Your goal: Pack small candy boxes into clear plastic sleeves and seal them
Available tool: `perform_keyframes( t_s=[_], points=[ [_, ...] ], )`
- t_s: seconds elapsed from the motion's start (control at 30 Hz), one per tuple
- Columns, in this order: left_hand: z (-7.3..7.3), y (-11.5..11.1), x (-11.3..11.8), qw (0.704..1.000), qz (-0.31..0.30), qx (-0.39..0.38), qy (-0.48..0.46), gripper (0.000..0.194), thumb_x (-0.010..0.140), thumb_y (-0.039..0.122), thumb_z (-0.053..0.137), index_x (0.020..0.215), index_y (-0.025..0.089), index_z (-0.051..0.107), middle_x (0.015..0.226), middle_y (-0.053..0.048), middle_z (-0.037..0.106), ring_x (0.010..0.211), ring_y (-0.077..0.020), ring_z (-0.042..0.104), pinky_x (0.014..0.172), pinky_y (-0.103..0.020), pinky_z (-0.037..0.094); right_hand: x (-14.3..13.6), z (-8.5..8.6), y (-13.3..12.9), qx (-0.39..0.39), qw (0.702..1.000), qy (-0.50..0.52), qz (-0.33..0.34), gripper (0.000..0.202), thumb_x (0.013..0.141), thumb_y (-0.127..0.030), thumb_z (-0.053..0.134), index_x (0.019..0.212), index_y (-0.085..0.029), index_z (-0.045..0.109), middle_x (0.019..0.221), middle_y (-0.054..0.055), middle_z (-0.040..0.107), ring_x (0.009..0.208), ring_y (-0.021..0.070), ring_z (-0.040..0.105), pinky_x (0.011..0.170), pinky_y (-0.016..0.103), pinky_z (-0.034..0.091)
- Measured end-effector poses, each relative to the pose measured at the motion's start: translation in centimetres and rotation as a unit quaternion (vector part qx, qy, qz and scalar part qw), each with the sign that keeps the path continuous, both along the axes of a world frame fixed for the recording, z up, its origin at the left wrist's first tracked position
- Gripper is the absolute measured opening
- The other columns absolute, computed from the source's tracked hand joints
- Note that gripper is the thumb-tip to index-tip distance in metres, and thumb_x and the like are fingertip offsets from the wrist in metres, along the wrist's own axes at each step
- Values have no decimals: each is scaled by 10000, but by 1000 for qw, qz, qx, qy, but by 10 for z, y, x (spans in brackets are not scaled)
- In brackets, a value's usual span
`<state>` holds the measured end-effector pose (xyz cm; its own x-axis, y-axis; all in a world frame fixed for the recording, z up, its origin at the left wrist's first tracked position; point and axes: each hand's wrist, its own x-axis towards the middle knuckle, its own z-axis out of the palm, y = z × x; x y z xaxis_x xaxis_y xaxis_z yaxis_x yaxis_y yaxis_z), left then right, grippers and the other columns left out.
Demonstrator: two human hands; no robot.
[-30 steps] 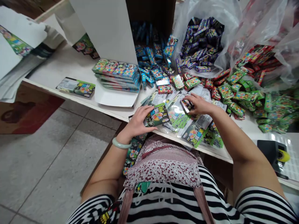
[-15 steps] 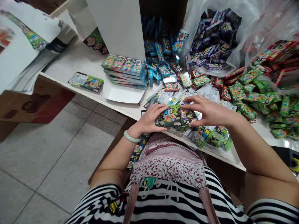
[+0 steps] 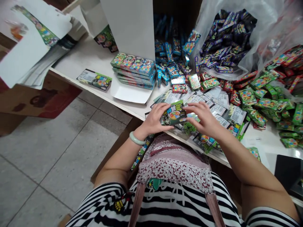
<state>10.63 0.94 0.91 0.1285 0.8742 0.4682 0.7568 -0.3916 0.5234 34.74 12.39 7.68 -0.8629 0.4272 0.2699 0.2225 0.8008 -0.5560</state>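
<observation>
A black and green printed packet [image 3: 174, 115] is gripped by my left hand [image 3: 155, 119], its thumb below and fingers above the packet's left end. My right hand [image 3: 202, 119] is at the packet's right end, fingertips against its edge and thumb bent beneath. Below and right of the packet, clear sleeves with green and black cards [image 3: 205, 140] lie along the table's front edge, partly under my right hand. More flat packets with white labels [image 3: 217, 108] are spread just behind my hands.
A stack of colourful flat boxes [image 3: 133, 67] sits in a white open carton left of centre. One flat packet [image 3: 94, 79] lies farther left. Purple boxes [image 3: 229, 41] fill a plastic bag; blue [image 3: 169, 53], red [image 3: 291, 60] and green boxes [image 3: 267, 97] are heaped around. A black object [image 3: 287, 173] is at right.
The purple small box between my hands no longer shows. The packet is tilted more, and my right hand's fingers have drawn in to its right end. The view has shifted slightly.
</observation>
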Motion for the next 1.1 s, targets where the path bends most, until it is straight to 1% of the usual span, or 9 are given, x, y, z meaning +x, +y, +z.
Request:
perform_keyframes(
  t_s=[0.1,0.27,0.4,0.5,0.57,0.73,0.87,0.97,1.1],
  points=[
    [4,-1,-3,1000,-5,6,1,971,742,583,775,1528,243,316,1344,-154,539,1250,-354,546,1053,-586,477,-11,-5,3,-50,998,26,4,291,988,-378,529,1245,-276,622,1185,83,707,1232,297,592,1116,588,355],
    [16,-12,-28,998,52,30,32,948,763,553,770,1530,248,304,1350,-151,530,1240,-332,541,1048,-547,491,-69,-29,86,-137,965,86,-205,250,949,-356,528,1072,-205,684,922,54,742,892,237,702,905,432,526],
    [21,-20,-39,997,63,34,37,953,768,550,764,1534,219,302,1339,-159,533,1236,-332,538,1039,-533,496,-147,-45,152,-99,954,-86,-268,312,884,-322,636,1140,-146,670,1114,132,733,1083,292,660,976,435,479],
    [17,-25,-43,996,78,25,28,943,773,532,767,1530,205,310,1336,-167,536,1236,-329,540,1040,-527,500,-188,-52,174,-84,924,-196,-319,470,804,-365,748,1181,-110,635,1199,206,692,1169,350,614,1035,489,416],
    [12,-27,-47,995,94,17,26,932,778,527,764,1528,207,314,1334,-168,537,1232,-328,542,1034,-528,506,-198,-57,181,-135,915,-184,-333,447,723,-343,812,1073,-114,656,1159,198,699,1116,341,632,1010,469,430],
    [7,-29,-58,994,107,9,29,932,786,546,749,1535,222,299,1339,-163,537,1235,-333,543,1042,-535,504,-172,-63,176,-273,908,-33,-316,197,760,-319,727,855,-174,635,871,27,695,789,161,637,777,288,499],
    [5,-27,-61,993,111,8,39,926,782,562,748,1523,210,319,1341,-164,534,1234,-327,540,1052,-522,499,-124,-53,143,-451,857,104,-226,326,650,-393,790,835,-196,609,795,-23,634,655,101,562,618,231,475],
    [1,-24,-57,992,113,4,49,920,781,571,743,1519,210,328,1346,-163,533,1228,-327,539,1043,-519,501,-82,-41,109,-496,834,152,-185,551,562,-403,847,1039,-251,617,835,-39,624,693,117,593,606,238,502],
    [-6,-19,-46,993,101,2,63,932,772,583,744,1523,220,327,1346,-165,535,1231,-338,537,1044,-541,494,-28,-24,68,-418,881,158,-156,847,682,-385,797,1439,-368,417,859,-40,607,735,155,615,661,311,555]
  ],
)
